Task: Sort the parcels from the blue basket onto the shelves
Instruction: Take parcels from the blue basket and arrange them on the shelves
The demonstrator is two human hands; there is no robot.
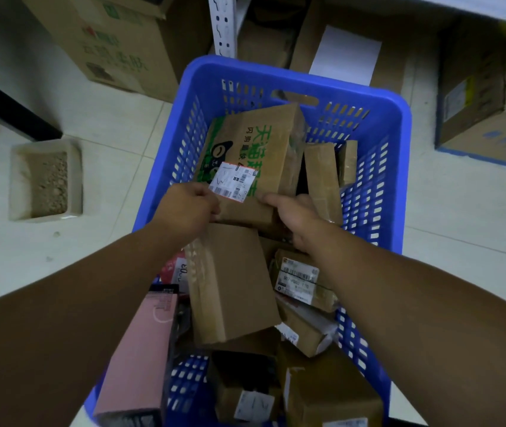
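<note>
A blue plastic basket [378,97] stands on the floor below me, filled with several cardboard parcels. On top at the far end lies a brown box with green print [264,143] and a white barcode label. My left hand [187,208] grips its near left corner beside the label. My right hand [294,215] grips its near right edge, thumb on top. Just below the hands a plain brown box [230,285] lies tilted. A pink box [140,346] leans against the basket's left wall, and a labelled parcel [301,280] sits under my right forearm.
A white perforated shelf post [222,23] rises behind the basket, with cardboard boxes [116,44] on the floor to its left and under the shelf. Another large box [485,97] stands at right. A beige tray of gravel [46,180] sits on the tiled floor at left.
</note>
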